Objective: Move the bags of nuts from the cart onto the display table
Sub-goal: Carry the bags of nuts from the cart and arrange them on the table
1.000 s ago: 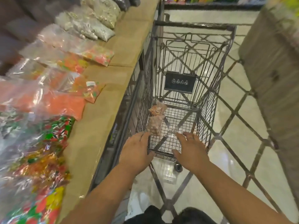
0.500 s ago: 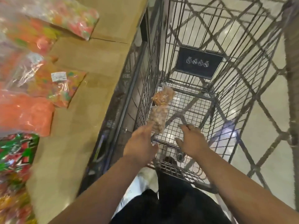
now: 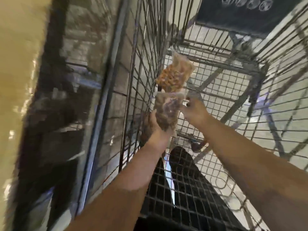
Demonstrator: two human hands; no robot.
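**STEP IN HAND: LIFT-OUT OF THE FIRST BAG FROM THE CART**

1. Grip, left. The fingers of the left hand are curled around the lower end of the darker bag, with the thumb on its left edge. The bag stands lengthwise out of the palm.

2. Grip, right. The fingertips of the right hand are drawn together on the clear top corner of the same bag in a pinch. Motion blur softens the contact line.

3. Load position. The darker bag is inside the cart, close against its left wall and above the mesh floor. Whether its underside has cleared the mesh cannot be told.

4. Second item. The lighter bag lies beyond the first, along the same left wall and toward the far end of the basket. Its near end meets the top of the darker bag in view. Whether the two touch cannot be told. No hand is on it.

5. Destination. The display table runs beside the cart, outside the left wall.

6. Assessment. The task is at the pick-up step, and no bag has yet left the basket.

7. Next move. Raise the darker bag above the rim of the left wall, then carry it left to the table edge. Support the filled end, since the corner pinch alone may let the contents sag.
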